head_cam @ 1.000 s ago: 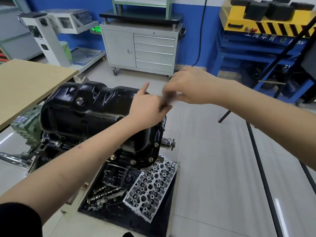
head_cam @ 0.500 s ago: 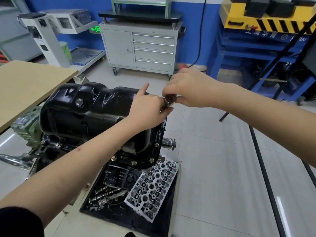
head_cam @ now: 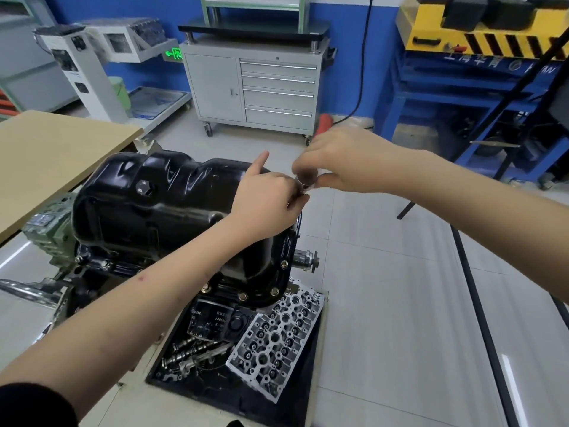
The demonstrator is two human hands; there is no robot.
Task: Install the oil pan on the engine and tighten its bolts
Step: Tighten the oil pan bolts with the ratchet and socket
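Pale floor tiles (head_cam: 385, 288) and a blue wall framed the workshop in the head view, where a glossy black pressed-steel oil pan (head_cam: 160, 208) already sat on the upturned engine (head_cam: 52, 232), with bolt heads (head_cam: 243, 295) showing along its near flange. Above the pan's far right corner the left hand (head_cam: 264, 201) had its forefinger raised and its other fingers curled around something hidden, seemingly a tool shank, though that could not be told for sure. The right hand (head_cam: 341, 163) pinched a small silvery cylindrical socket (head_cam: 304, 180) between thumb and fingertips, touching the left hand's fingers, so the step in hand looked like fitting a socket to a driver before tightening. If the socket were not seated squarely, it could slip from the pinch and drop onto the tiles or into the black parts tray (head_cam: 234, 396) below, among the loose camshafts (head_cam: 191, 352) and the grey aluminium cylinder head (head_cam: 277, 337). A black oil filter (head_cam: 212, 322) stood just under the flange, crowding access to the near bolts. Further off, a wooden tabletop (head_cam: 46, 161) lay to the left, a grey drawer cabinet (head_cam: 255, 87) stood by the wall, and a blue steel frame (head_cam: 462, 97) stood to the right.
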